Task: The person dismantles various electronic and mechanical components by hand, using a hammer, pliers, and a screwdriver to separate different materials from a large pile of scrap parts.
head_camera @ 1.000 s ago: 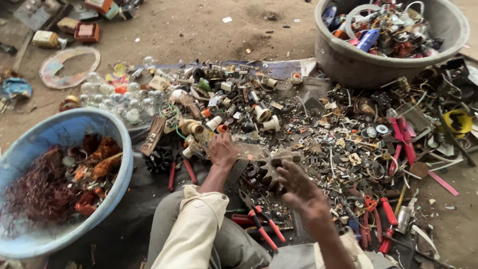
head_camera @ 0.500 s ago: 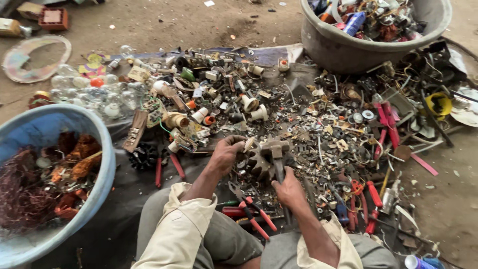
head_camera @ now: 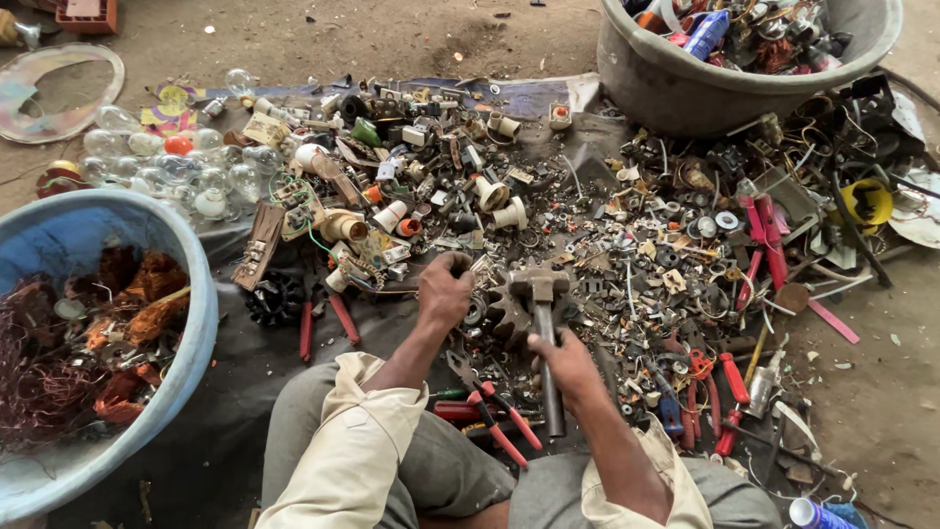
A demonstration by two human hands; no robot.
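On the dark mat spread over the dirt floor, a dense scatter of scrap lies in front of the seated person's knees. At the near edge of that scrap, the right hand is closed round the handle of a hammer, whose metal head sits on top of a dark toothed gear. The left hand is just left of the gear, curled shut over a small part beside it; what exactly it grips cannot be made out.

Just below the gear, between the two forearms, lie red-handled pliers. Further red-handled tools lie right of the gear, among washers and metal bits. Left of the gear sits a black finned wheel, and past that a blue basin holding tangled copper wire. Up and left of the gear lies a cluster of clear bulbs. Up and right of it stands a grey tub filled with mixed junk, and far right a yellow ring lies among dark cables.
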